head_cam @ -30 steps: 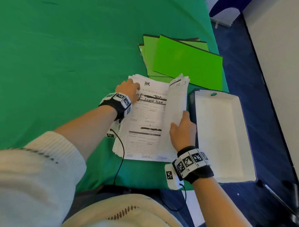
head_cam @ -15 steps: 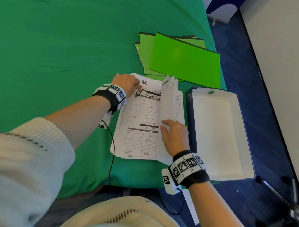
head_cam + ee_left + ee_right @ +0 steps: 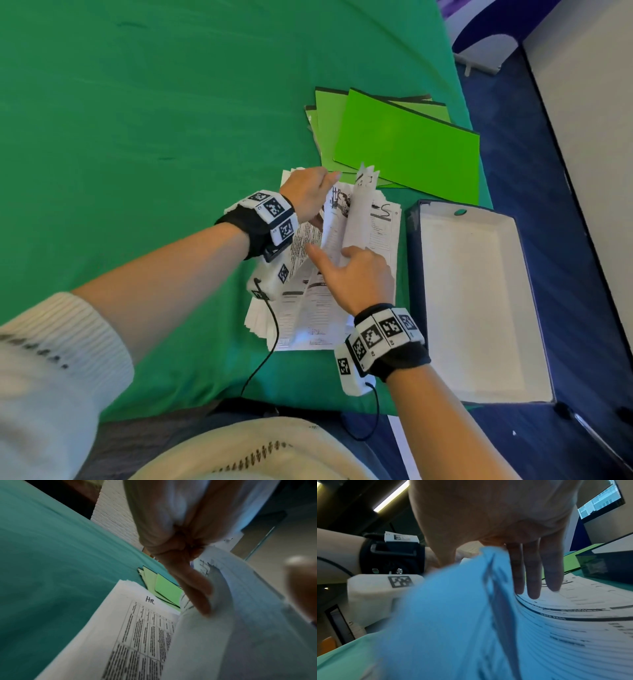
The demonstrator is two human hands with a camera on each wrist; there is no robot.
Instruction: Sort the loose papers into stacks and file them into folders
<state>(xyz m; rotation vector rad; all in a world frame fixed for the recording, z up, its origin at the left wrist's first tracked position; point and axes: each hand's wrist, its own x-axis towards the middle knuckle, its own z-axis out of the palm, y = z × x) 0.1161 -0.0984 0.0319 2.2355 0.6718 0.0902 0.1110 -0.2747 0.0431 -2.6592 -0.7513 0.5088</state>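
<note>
A thick stack of printed papers (image 3: 318, 308) lies on the green cloth near the table's right edge. A bundle of its upper sheets (image 3: 356, 212) stands lifted and curved. My left hand (image 3: 308, 195) grips that bundle near its top edge; in the left wrist view its fingers (image 3: 193, 588) curl against the raised sheets (image 3: 223, 601), baring a page marked "HR" (image 3: 137, 628). My right hand (image 3: 359, 277) sits at the bundle's foot, thumb on its left side. Its straight fingers (image 3: 534, 574) rest on the form (image 3: 573, 628) to the right. Green folders (image 3: 407, 147) lie fanned just beyond the stack.
An open white box (image 3: 479, 308) with dark outer walls sits right of the papers, overhanging the table edge above blue floor. The green cloth (image 3: 137, 137) stretches bare to the left and far side. Cables hang from both wristbands near the front edge.
The lifted bundle swung from the right side toward upright. My left hand left the top page and took hold of the raised sheets. My right hand slid left to the bundle's base.
</note>
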